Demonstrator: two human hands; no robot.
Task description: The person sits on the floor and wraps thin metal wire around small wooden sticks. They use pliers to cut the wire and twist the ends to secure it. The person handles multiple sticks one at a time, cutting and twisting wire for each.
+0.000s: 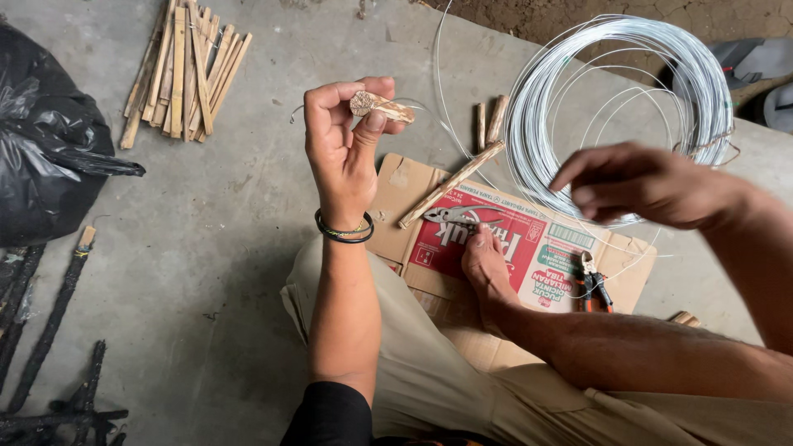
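Your left hand [343,140] pinches a wood piece [380,106] at 11 o'clock | your right hand [640,183] hovers loosely curled, holding nothing, over the wire coil [537,107] at 2 o'clock

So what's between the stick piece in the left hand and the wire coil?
Head view: between stick piece and wire coil, two short wooden sticks and a loose wire strand.

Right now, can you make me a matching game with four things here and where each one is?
Things:
1. wood piece
2. wire coil
3. stick bundle
4. black bag

Places:
A. at the left edge of the view
B. pinched in the left hand
C. top right, by the right hand
D. on the floor, top left

Pairs: 1-B, 2-C, 3-D, 4-A.
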